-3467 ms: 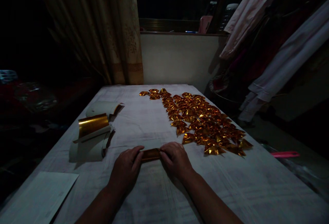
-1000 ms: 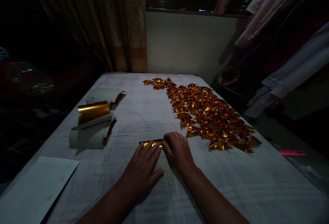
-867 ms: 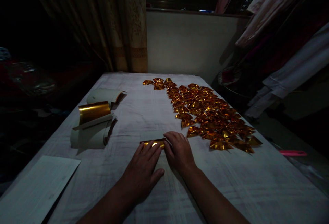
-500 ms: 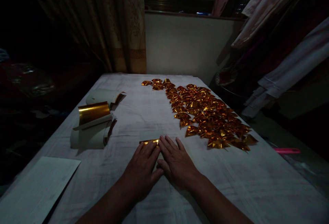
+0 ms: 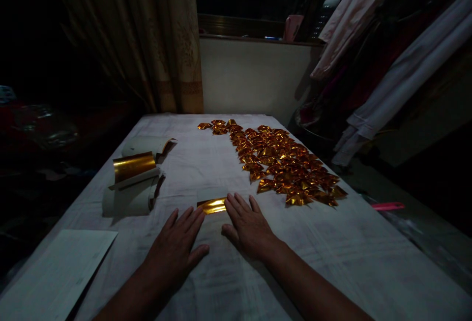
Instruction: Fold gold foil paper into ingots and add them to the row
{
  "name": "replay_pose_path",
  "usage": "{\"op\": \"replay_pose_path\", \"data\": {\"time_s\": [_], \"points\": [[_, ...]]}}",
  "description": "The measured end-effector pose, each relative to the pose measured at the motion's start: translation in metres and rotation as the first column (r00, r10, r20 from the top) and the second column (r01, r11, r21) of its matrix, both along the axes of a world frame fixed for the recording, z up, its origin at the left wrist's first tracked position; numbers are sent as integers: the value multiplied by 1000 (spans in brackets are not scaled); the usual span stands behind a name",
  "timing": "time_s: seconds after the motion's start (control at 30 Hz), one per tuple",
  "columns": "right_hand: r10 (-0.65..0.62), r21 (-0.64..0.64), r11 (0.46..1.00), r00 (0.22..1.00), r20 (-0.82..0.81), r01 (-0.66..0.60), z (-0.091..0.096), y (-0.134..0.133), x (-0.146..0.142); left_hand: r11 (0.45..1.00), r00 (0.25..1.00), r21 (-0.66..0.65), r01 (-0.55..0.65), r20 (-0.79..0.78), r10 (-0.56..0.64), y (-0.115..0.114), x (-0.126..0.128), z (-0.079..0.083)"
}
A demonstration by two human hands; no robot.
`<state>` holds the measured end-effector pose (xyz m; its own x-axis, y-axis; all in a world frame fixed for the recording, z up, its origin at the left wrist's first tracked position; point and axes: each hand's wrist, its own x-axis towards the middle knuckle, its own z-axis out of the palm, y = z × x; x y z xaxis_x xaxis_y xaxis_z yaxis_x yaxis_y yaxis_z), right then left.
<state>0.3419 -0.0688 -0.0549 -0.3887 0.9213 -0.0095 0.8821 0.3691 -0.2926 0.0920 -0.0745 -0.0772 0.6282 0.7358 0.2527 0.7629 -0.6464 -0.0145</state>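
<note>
A sheet of gold foil paper [image 5: 213, 206] lies on the cloth-covered table, its gold part showing as a narrow strip and a pale part beyond it. My left hand [image 5: 176, 242] rests flat at the strip's left end, fingers stretched and thumb apart. At the right end, my right hand [image 5: 246, 225] lies palm down with its fingertips over the foil. Neither hand grips anything. What lies under the palms is hidden. Beyond my right hand spreads a heap of folded gold foil pieces [image 5: 283, 159].
Curled stacks of foil paper [image 5: 127, 197] stand at the left, one sheet gold side up [image 5: 134, 164]. A pale flat board or sheet [image 5: 59, 267] lies at the near left. Hanging clothes [image 5: 401, 75] flank the table's right side; a curtain [image 5: 158, 41] hangs behind.
My left hand has slid left and toward me, away from my right hand, uncovering more of the gold strip. My right hand stays at the right end. The camera view has shifted slightly.
</note>
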Motion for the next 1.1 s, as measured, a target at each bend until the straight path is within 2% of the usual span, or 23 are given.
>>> {"op": "replay_pose_path", "data": {"time_s": [0.13,0.27,0.37,0.7,1.1], "points": [[-7,54,998,1000,20,6,2,-1,-10,999,999,-11,-33,-1,33,-1,2,3],[133,52,990,991,-24,-132,8,1,-29,998,1000,-48,-31,-2,31,0,4,7],[174,11,985,984,-40,-174,12,2,-35,993,998,-102,-51,-38,48,0,4,13],[46,-24,999,999,17,-46,3,-6,6,975,995,-204,-82,-66,70,2,7,26],[28,-38,999,1000,-7,-28,6,-6,5,966,991,-229,-124,-82,108,1,11,36]]}}
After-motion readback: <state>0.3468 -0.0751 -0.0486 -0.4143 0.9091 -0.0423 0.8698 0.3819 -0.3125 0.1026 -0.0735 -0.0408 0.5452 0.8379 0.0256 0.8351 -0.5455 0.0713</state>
